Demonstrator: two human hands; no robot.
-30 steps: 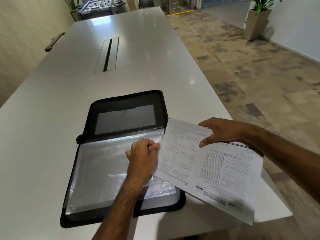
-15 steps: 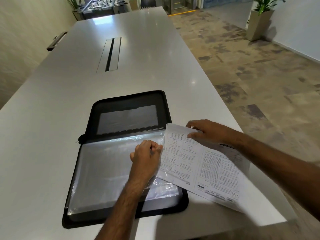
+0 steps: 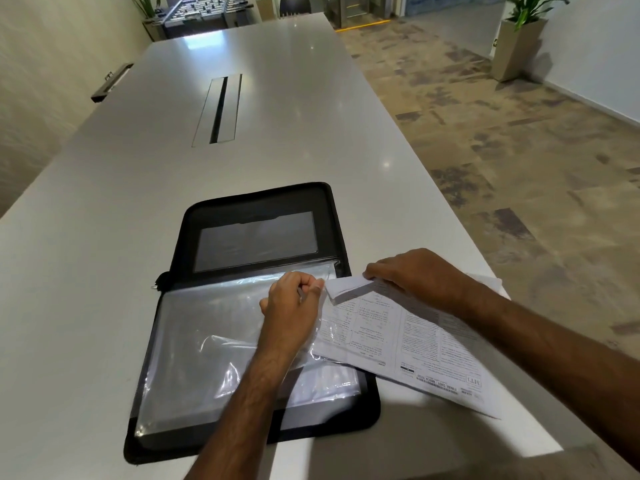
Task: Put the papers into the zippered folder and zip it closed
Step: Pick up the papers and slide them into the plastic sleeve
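Black zippered folder (image 3: 263,202) lies open flat on the white desk (image 3: 104,237), near the desk's front edge. Far half shows a dark panel with a clear window pocket (image 3: 256,240); near half is covered by clear plastic sleeves (image 3: 194,344), wrinkled and shiny. Zipper pull (image 3: 158,282) sticks out at the folder's left side by the fold.

Left hand (image 3: 292,306) sits on the sleeves near their far right corner, grip closed in a pinch on the edge of the top sleeve. Right hand (image 3: 415,275) rests on the papers (image 3: 415,341), fingers pressed down on the far left corner, which is bent up and curled; grip is closed on that corner. The papers are printed sheets lying just right of the folder, left edge overlapping the folder's right side, partly under the clear plastic, right part hanging over the desk's edge. Not fully inside the folder.

Desk has a long slot (image 3: 220,109) in the middle. Planter (image 3: 519,43) stands on the floor far right.
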